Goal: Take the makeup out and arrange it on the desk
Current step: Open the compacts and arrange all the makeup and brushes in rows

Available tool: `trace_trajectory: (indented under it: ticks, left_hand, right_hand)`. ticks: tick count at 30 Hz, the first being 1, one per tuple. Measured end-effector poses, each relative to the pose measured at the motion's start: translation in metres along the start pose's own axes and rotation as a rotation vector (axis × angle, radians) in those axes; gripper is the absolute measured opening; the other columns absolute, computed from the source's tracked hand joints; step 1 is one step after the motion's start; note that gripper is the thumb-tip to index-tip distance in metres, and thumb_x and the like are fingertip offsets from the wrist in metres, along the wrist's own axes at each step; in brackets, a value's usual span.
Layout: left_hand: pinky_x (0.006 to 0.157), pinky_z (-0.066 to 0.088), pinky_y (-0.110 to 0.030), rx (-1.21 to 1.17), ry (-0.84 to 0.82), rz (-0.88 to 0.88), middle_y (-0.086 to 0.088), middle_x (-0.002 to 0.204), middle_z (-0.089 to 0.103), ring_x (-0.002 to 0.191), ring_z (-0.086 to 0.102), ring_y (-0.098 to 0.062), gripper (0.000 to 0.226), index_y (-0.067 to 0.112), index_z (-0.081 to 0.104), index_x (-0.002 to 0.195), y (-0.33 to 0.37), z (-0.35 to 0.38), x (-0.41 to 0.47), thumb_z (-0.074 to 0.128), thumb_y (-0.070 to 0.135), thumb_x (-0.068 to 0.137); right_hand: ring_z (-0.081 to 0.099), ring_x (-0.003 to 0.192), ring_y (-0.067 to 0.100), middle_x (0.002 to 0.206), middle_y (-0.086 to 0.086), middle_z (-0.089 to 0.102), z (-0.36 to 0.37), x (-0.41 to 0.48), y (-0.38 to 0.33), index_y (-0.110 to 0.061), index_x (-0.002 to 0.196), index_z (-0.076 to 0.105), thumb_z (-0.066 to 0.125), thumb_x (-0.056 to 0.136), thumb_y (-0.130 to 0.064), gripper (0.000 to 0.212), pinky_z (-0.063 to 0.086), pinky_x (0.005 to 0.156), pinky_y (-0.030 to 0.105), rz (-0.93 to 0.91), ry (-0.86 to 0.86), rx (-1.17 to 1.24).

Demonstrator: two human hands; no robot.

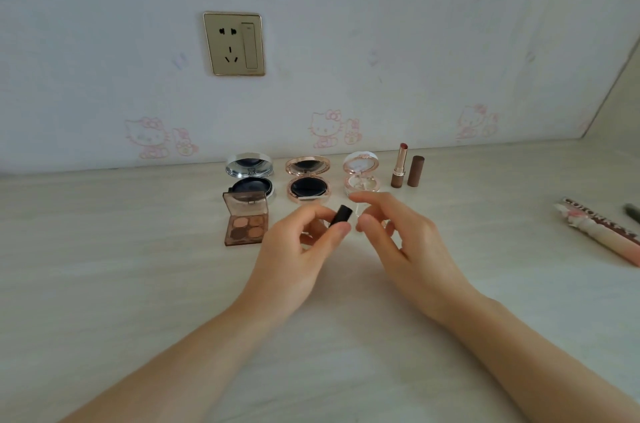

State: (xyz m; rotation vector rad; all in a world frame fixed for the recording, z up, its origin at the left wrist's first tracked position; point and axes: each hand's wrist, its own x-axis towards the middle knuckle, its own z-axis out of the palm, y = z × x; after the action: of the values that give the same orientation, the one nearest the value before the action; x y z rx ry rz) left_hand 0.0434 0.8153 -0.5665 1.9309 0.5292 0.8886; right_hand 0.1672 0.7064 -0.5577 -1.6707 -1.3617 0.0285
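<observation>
My left hand (298,249) pinches a small black tube (341,214) between thumb and fingers above the desk (138,266). My right hand (405,242) is close beside it, thumb and forefinger curled round what looks like a clear cap (358,209), which is faint. Behind my hands, a row stands by the wall: an open silver compact (249,176), an open rose-gold compact (308,180), an open pink-white compact (362,173), an uncapped lipstick (400,166) and its brown cap (415,171). An open brown eyeshadow palette (246,218) lies in front of the silver compact.
A pink and brown printed pouch (599,232) lies at the right edge of the desk, with a dark slim item (632,211) beside it. A gold wall socket (233,44) is on the wallpapered wall behind.
</observation>
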Motion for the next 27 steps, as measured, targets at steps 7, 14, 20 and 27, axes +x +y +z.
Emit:
trace_trajectory:
  ticks: [7, 14, 20, 27]
  left_hand:
    - [0.072, 0.038, -0.005, 0.133, 0.018, 0.026, 0.011, 0.077, 0.066, 0.082, 0.056, 0.001, 0.017, 0.027, 0.069, 0.081, 0.004, 0.000, -0.003, 0.076, 0.041, 0.074]
    - [0.074, 0.044, -0.029, 0.523, 0.081, 0.360, 0.014, 0.080, 0.056, 0.086, 0.052, -0.011, 0.017, 0.019, 0.065, 0.092, 0.001, -0.002, -0.004, 0.074, 0.027, 0.080]
    - [0.060, 0.052, -0.036, 0.753, 0.131, 0.535, 0.006, 0.071, 0.058, 0.075, 0.059, -0.021, 0.024, 0.013, 0.063, 0.084, 0.003, -0.004, -0.002, 0.079, 0.026, 0.072]
    - [0.064, 0.046, -0.034, 1.068, -0.002, 0.591, 0.002, 0.074, 0.055, 0.079, 0.051, -0.024, 0.010, 0.015, 0.054, 0.085, -0.011, -0.001, 0.000, 0.062, 0.020, 0.087]
  right_hand:
    - [0.059, 0.084, 0.004, 0.084, -0.020, 0.067, -0.002, 0.002, 0.001, -0.034, 0.091, 0.063, 0.055, 0.092, -0.021, 0.015, 0.045, 0.070, 0.016, 0.077, 0.018, 0.105]
    - [0.054, 0.080, -0.001, 0.078, -0.010, 0.063, -0.005, -0.001, -0.002, -0.027, 0.086, 0.059, 0.058, 0.085, -0.008, 0.019, 0.039, 0.074, 0.010, 0.057, -0.016, 0.098]
    - [0.053, 0.089, 0.003, 0.086, -0.014, 0.061, 0.000, 0.001, 0.010, -0.031, 0.100, 0.062, 0.057, 0.092, -0.024, 0.011, 0.038, 0.077, 0.012, -0.045, -0.128, -0.141]
    - [0.050, 0.093, 0.001, 0.093, -0.014, 0.062, 0.004, 0.000, 0.014, -0.023, 0.104, 0.063, 0.059, 0.092, -0.020, 0.014, 0.035, 0.079, 0.007, -0.111, -0.111, -0.200]
